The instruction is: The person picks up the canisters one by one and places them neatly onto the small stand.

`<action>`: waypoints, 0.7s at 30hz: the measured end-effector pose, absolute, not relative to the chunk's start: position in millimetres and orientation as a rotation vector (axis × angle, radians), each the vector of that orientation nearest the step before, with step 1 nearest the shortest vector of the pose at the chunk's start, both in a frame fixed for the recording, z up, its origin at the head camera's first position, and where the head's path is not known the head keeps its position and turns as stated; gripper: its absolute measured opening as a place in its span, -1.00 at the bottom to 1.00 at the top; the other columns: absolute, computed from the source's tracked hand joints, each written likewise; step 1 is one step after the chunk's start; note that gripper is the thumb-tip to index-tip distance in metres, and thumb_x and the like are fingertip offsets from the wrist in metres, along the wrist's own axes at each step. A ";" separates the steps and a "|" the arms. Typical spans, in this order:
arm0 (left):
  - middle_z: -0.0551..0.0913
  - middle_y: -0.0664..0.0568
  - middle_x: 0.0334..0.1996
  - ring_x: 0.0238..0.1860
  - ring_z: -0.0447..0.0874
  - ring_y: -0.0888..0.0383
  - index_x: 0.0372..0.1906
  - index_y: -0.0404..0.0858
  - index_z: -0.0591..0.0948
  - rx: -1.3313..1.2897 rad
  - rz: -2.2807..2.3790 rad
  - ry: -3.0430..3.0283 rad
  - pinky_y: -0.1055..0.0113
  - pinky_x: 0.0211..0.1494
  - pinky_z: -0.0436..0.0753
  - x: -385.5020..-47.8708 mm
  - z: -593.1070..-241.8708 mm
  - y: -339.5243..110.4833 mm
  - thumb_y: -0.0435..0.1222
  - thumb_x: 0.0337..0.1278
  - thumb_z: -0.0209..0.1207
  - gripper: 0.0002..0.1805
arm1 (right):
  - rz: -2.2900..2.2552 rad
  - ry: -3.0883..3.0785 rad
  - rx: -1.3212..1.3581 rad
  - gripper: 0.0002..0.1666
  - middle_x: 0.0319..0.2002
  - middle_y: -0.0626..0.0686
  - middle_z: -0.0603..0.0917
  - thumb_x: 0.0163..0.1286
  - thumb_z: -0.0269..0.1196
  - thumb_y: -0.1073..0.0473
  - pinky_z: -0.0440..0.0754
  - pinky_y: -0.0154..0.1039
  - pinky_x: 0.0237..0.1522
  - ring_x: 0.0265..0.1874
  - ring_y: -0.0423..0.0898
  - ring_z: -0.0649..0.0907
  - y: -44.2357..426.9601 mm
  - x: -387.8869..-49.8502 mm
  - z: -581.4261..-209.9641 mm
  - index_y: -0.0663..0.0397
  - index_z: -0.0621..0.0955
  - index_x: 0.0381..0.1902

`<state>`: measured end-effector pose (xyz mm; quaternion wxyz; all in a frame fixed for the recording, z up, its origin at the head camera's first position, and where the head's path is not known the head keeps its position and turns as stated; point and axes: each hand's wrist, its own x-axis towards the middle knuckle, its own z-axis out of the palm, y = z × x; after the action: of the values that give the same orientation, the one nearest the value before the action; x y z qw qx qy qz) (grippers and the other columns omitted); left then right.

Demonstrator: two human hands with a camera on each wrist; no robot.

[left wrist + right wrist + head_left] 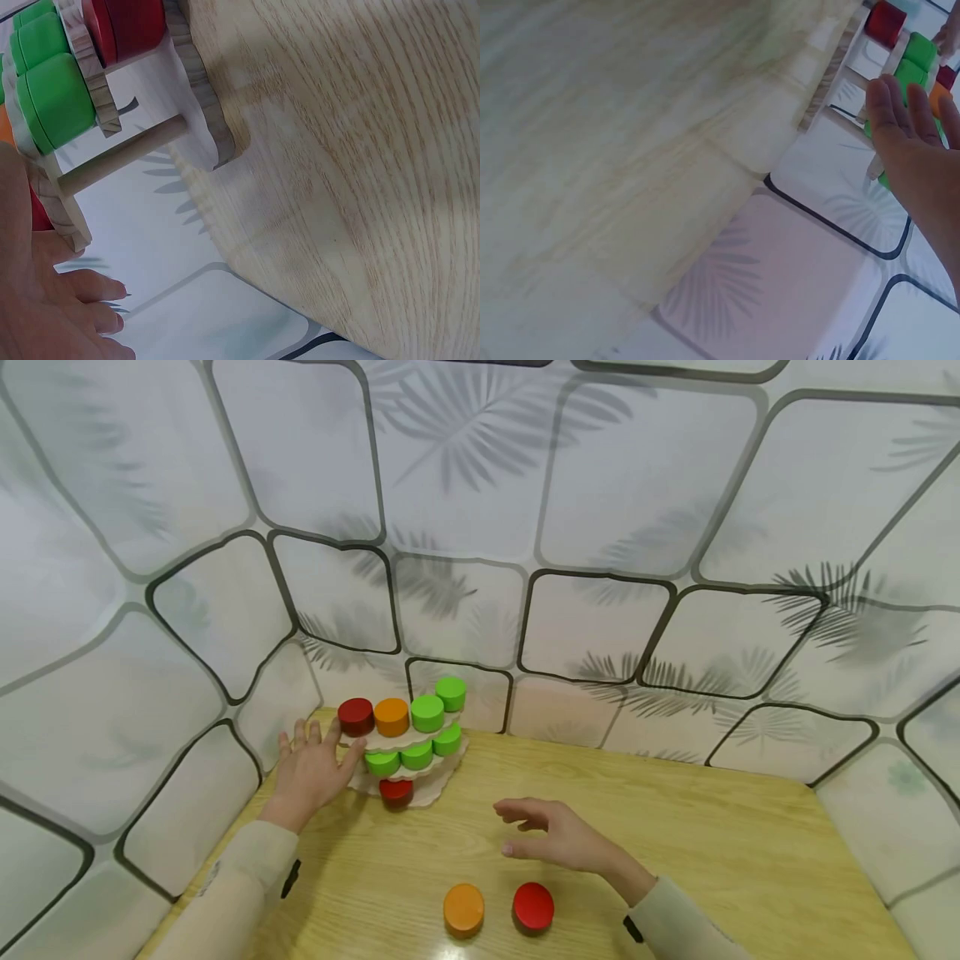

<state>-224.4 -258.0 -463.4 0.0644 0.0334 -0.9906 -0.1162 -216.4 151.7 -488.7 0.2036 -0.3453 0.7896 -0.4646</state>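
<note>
A tiered wooden stand (pixel 442 781) with scalloped edges stands in the table's back left corner. Its top tier bears a dark red round block (pixel 356 717), an orange block (pixel 392 717) and green blocks (pixel 427 713). More green blocks (pixel 416 755) sit on the middle tier, and a red block (pixel 396 793) on the lowest. My left hand (pixel 307 777), fingers spread, is at the top tier's left edge beside the dark red block; whether it touches the stand is hard to tell. My right hand (pixel 562 837) hovers right of the stand, fingers loosely bent, holding nothing.
On the wooden table (pixel 675 827), near the front, lie a loose orange round block (pixel 463 910) and a loose red one (pixel 533 907), both just below my right hand. Patterned white walls (pixel 465 610) enclose the table at the back and sides.
</note>
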 end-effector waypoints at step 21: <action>0.13 -0.66 0.53 0.59 -0.10 -0.64 0.62 -0.44 0.20 0.089 -0.362 -2.998 -0.55 0.58 -0.13 -224.2 -462.7 -257.9 0.31 0.62 -0.36 -0.03 | -1.260 2.058 -0.860 -0.28 0.38 0.14 0.64 0.38 0.49 0.06 0.55 -0.31 0.38 0.33 -0.05 0.64 199.0 -174.8 -513.6 0.06 0.56 0.44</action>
<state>-224.2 -257.9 -462.7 0.0603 0.0294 -0.9906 -0.1195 -174.8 199.0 -513.6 0.2857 -0.3218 0.7699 -0.4712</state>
